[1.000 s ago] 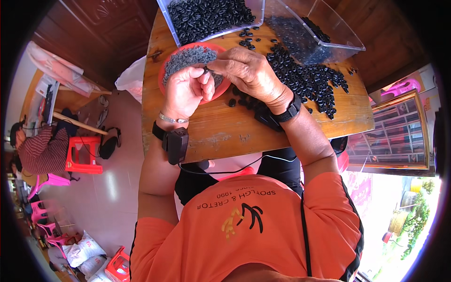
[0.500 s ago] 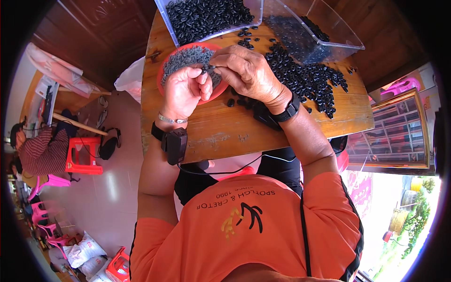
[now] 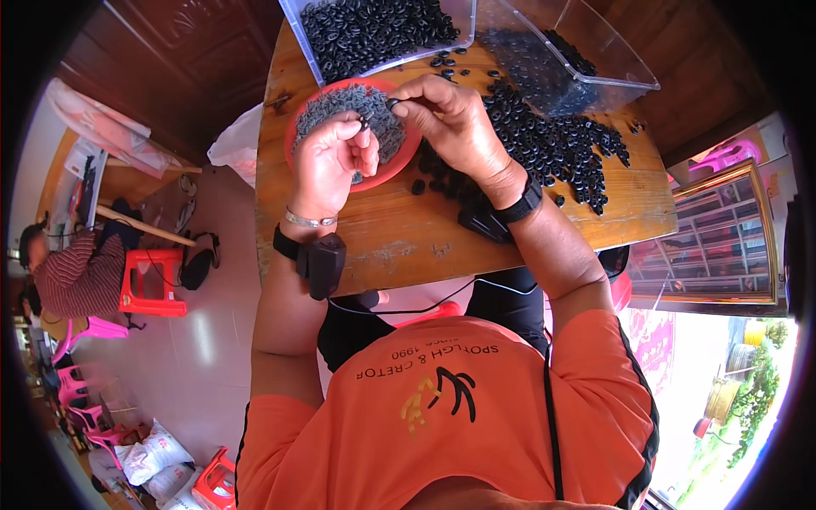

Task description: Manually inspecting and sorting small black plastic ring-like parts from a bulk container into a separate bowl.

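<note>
A red bowl (image 3: 413,146) full of small grey pieces (image 3: 389,131) stands on the wooden table, below my hands. My left hand (image 3: 327,161) is over its near left side, thumb and fingers pinched on a small dark piece (image 3: 364,122). Right of it, at the bowl's far right rim, my right hand (image 3: 455,127) pinches a small black oval piece (image 3: 393,103) between thumb and forefinger. The two pieces are apart. Beside and beyond my right hand spreads a pile of loose black oval pieces (image 3: 552,144).
At the table's far side stands a clear plastic bin (image 3: 470,25) of black pieces. A second clear bin (image 3: 629,83) lies tipped at the far right, over the pile. A black object (image 3: 483,223) lies under my right wrist. A person (image 3: 81,276) sits far left near a red stool (image 3: 153,280).
My hands have drawn apart. The right one moved slightly up and away, a black oval piece now plain in its fingertips. More of the bowl shows between them.
</note>
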Available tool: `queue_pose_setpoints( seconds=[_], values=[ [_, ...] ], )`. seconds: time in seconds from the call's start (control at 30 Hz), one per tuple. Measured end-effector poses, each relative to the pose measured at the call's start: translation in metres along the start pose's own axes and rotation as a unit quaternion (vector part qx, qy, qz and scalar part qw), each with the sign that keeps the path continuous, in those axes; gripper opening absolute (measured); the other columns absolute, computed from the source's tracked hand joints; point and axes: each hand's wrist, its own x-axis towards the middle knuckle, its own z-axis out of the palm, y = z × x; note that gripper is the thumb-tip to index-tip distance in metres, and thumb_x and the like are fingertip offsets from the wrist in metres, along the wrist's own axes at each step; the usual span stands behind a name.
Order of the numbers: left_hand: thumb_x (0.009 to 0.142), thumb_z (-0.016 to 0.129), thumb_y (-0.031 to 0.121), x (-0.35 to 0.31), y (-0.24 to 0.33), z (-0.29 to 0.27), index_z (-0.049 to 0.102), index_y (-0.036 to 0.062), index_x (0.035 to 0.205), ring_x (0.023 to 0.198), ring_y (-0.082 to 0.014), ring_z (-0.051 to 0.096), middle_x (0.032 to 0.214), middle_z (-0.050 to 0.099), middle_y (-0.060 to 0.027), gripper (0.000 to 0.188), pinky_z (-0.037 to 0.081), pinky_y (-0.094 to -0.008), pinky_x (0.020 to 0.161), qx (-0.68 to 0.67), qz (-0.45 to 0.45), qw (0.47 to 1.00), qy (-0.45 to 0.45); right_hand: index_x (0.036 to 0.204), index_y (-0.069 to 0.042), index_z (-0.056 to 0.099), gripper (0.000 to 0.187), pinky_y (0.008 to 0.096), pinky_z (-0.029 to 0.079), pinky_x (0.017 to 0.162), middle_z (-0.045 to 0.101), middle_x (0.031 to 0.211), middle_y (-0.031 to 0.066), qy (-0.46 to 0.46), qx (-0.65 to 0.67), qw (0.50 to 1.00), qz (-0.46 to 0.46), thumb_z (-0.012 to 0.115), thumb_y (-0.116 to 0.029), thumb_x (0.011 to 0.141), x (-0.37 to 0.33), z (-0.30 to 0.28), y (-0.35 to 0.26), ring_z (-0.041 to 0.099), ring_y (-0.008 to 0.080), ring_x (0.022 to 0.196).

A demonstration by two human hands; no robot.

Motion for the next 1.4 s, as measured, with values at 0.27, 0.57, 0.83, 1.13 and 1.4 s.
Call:
queue_pose_setpoints(
  seconds=[0.27, 0.57, 0.83, 1.13, 1.4],
  values=[
    [0.087, 0.049, 0.020, -0.006, 0.001, 0.022, 0.056, 0.0051, 0.071, 0.053, -0.0110, 0.054, 0.062, 0.058, -0.0039, 0.023, 0.041, -0.0219, 0.053, 0.170, 0.079, 0.976, 0.108, 0.102, -0.002, 0.061, 0.017, 0.0236, 0.053, 0.067, 0.066, 0.084, 0.0059, -0.048, 0.332, 0.906, 0.256, 0.063, -0.012, 0.088, 0.003, -0.003, 0.014, 0.063, 0.0109, 0.070],
    [0.085, 0.051, 0.016, -0.005, -0.006, 0.023, 0.053, 0.0022, 0.065, 0.052, -0.0075, 0.048, 0.058, 0.053, -0.0023, 0.024, 0.038, -0.0207, 0.050, 0.274, 0.118, 0.949, 0.099, 0.103, -0.001, 0.061, 0.019, 0.0230, 0.053, 0.066, 0.067, 0.083, 0.0069, -0.057, 0.345, 0.904, 0.247, 0.063, -0.011, 0.087, 0.003, -0.005, 0.014, 0.064, 0.0107, 0.069],
    [0.085, 0.054, 0.015, -0.005, -0.008, 0.024, 0.056, 0.0005, 0.069, 0.051, -0.0065, 0.048, 0.058, 0.053, -0.0016, 0.022, 0.038, -0.0206, 0.048, 0.305, 0.108, 0.938, 0.123, 0.103, -0.001, 0.063, 0.017, 0.0224, 0.052, 0.067, 0.067, 0.082, 0.0053, -0.066, 0.297, 0.924, 0.232, 0.062, -0.009, 0.088, 0.003, -0.006, 0.009, 0.062, 0.0093, 0.069],
    [0.084, 0.054, 0.014, -0.005, -0.007, 0.023, 0.056, 0.0003, 0.068, 0.051, -0.0057, 0.047, 0.057, 0.053, -0.0006, 0.021, 0.038, -0.0203, 0.048, 0.299, 0.123, 0.938, 0.125, 0.103, -0.001, 0.063, 0.017, 0.0223, 0.051, 0.067, 0.066, 0.081, 0.0041, -0.058, 0.273, 0.931, 0.234, 0.063, -0.008, 0.088, 0.003, -0.005, 0.008, 0.061, 0.0086, 0.069],
    [0.085, 0.054, 0.014, -0.006, -0.006, 0.026, 0.057, 0.0006, 0.067, 0.051, -0.0055, 0.047, 0.057, 0.053, -0.0004, 0.022, 0.038, -0.0202, 0.047, 0.319, 0.118, 0.932, 0.121, 0.102, -0.001, 0.065, 0.016, 0.0221, 0.052, 0.067, 0.065, 0.081, 0.0025, -0.088, 0.250, 0.941, 0.212, 0.063, -0.007, 0.088, 0.002, -0.004, 0.011, 0.061, 0.0083, 0.070]
  ],
)
